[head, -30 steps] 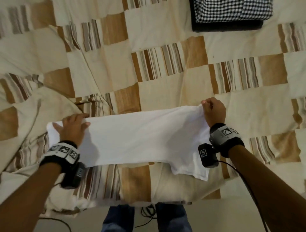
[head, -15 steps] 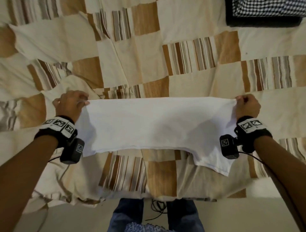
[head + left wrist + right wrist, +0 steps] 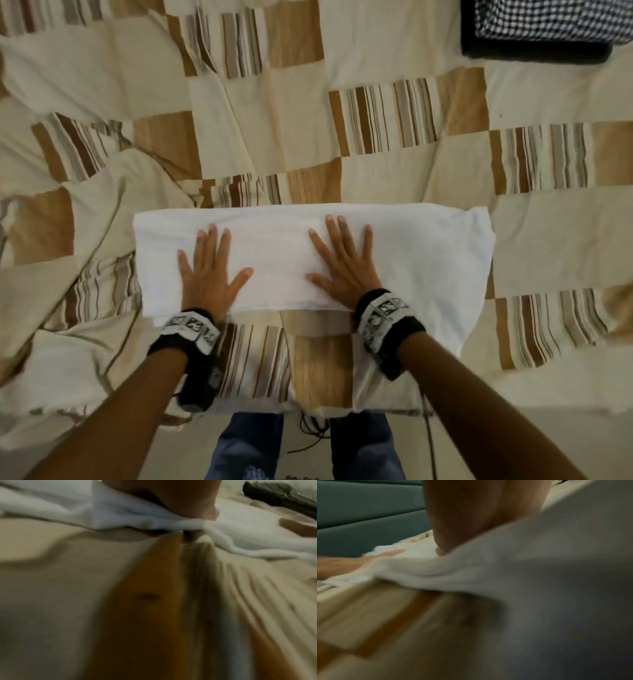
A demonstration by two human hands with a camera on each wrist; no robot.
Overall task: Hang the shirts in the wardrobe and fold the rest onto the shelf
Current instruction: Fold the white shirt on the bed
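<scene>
A white garment (image 3: 428, 260) lies folded into a long band across the patchwork bedspread (image 3: 376, 51), near the front edge of the bed. My left hand (image 3: 209, 270) presses flat on its left half with the fingers spread. Flat on the middle of the band, fingers splayed, rests my right hand (image 3: 342, 263). Both wrist views are blurred: the left wrist view shows the white garment (image 3: 120, 513) under my palm, and the right wrist view shows white cloth (image 3: 505, 563) beneath my right hand (image 3: 471, 513).
A folded black-and-white checked garment (image 3: 548, 20) sits on a dark one at the far right of the bed. The bedspread is rumpled at the left (image 3: 102, 192). A teal padded panel (image 3: 359, 513) stands beyond the bed. My legs and a dark cable (image 3: 308, 431) are below the bed edge.
Both hands let go of the ends of the white garment, which now lies flat and folded on the bed. The hands moved inward and press on it with open palms.
</scene>
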